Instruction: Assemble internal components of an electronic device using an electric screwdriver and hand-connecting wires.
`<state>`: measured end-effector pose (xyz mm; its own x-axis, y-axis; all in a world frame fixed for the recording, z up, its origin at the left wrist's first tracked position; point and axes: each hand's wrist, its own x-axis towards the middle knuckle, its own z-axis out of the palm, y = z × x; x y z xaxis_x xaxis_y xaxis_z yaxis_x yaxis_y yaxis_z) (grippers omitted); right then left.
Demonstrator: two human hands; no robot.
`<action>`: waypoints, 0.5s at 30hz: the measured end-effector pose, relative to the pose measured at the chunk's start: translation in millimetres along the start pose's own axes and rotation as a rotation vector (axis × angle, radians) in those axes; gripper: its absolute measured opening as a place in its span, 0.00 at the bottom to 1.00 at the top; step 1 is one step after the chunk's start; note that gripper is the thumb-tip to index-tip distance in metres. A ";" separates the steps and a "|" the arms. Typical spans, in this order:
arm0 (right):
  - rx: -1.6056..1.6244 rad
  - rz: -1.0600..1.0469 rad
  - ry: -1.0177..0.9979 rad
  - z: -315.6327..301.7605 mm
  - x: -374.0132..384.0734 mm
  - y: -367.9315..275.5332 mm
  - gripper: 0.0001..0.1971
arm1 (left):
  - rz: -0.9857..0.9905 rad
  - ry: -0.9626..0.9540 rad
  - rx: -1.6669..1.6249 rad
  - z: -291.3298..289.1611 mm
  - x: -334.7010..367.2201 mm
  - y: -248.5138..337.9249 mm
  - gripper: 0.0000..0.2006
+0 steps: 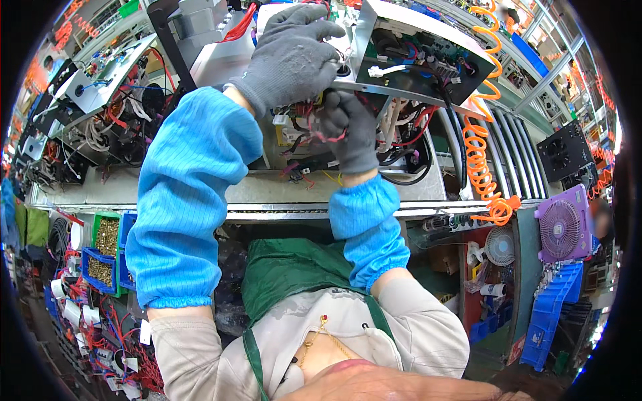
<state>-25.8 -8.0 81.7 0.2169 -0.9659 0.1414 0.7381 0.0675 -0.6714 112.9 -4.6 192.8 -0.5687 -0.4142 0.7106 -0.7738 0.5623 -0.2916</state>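
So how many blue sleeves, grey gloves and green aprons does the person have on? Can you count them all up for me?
Blue sleeves: 2
Grey gloves: 2
Green apron: 1
Total: 5

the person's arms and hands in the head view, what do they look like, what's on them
The left hand and right hand wear dark grey fabric gloves covering the fingers. Both forearms have loose, wrinkled, bright blue oversleeves with faint pinstripes and gathered hems. Above them are pale grey shirt sleeves. Bare wrist shows between glove and oversleeve.
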 end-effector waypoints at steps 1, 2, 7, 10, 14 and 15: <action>-0.032 -0.043 0.055 4.9 6.3 -2.1 0.06 | -0.038 -0.003 0.052 -0.6 1.2 4.2 0.08; -0.033 -0.033 0.052 6.1 8.1 -2.0 0.06 | -0.076 -0.006 0.102 -1.2 0.6 6.6 0.09; -0.388 -0.077 -0.065 26.2 -42.0 -22.6 0.11 | -0.157 0.033 -0.013 -0.3 -0.1 6.7 0.11; -0.356 -0.035 0.091 10.1 -34.5 -31.1 0.17 | -0.159 -0.018 -0.121 -33.0 12.3 25.4 0.09; -1.019 -0.387 -0.110 -26.2 -1.0 -22.1 0.16 | -0.078 0.165 0.001 -13.8 11.1 17.1 0.07; -1.244 -0.510 -0.077 -24.5 5.3 -17.9 0.19 | -0.082 0.232 0.057 5.3 8.9 3.0 0.08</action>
<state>-53.6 -20.5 76.7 0.1593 -0.7957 0.5844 -0.3098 -0.6023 -0.7357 104.0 -10.3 194.9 -0.4294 -0.2780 0.8593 -0.8329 0.4898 -0.2578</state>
